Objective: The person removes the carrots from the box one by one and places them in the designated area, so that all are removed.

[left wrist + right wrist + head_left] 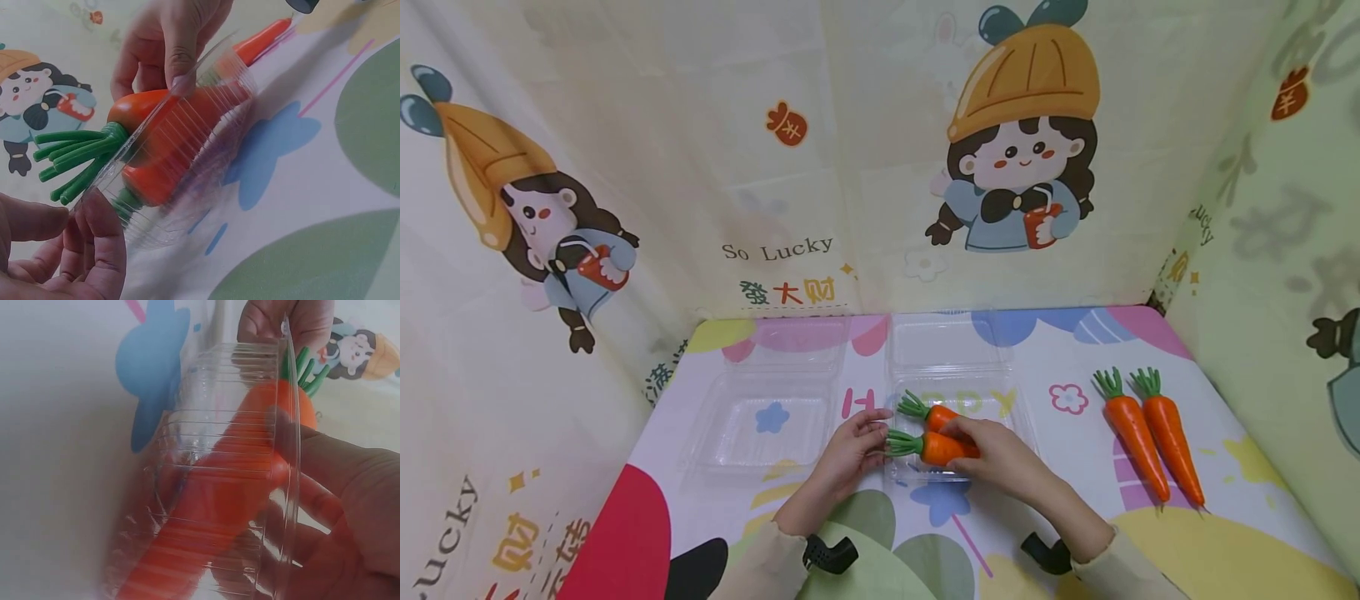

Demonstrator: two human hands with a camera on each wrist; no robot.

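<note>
Two orange carrots with green stalks lie together at the right clear plastic box: a near carrot and a far carrot. My right hand grips the near carrot, its thumb reaching inside the box wall in the right wrist view. That carrot's body slants down through the transparent side. With thumb and fingertips my left hand pinches the corner of the box rim, close beside the green stalks. The far carrot's lower part is hidden behind my right hand.
Another lidded clear box stands open on the left. Two more carrots, one left and one right, lie side by side on the patterned table at the right. Printed cloth hangs around the back and sides.
</note>
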